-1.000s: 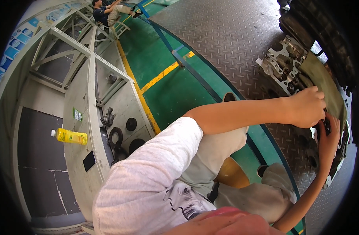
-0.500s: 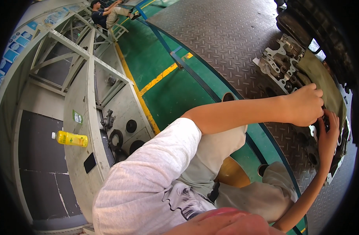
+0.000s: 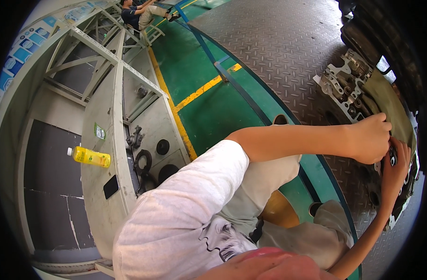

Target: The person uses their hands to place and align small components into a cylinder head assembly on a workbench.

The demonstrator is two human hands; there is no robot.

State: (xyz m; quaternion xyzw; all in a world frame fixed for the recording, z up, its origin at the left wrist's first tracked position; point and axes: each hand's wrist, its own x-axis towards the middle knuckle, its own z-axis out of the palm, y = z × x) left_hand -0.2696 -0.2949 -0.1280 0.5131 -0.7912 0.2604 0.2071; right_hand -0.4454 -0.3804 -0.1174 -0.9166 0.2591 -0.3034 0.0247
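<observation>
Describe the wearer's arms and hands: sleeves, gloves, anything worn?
Both hands are bare: no gloves on the left hand or right hand. The left arm has a short white sleeve ending above the elbow; forearms uncovered. No watch or wristband visible.

This is an industrial workshop: a steel tread-plate floor (image 3: 288, 42) adjoins green-painted flooring (image 3: 213, 107) with a yellow safety line (image 3: 202, 91). Left of that line stands a grey metal-framed counter (image 3: 101, 98); right of it lies an engine part (image 3: 348, 84).
</observation>
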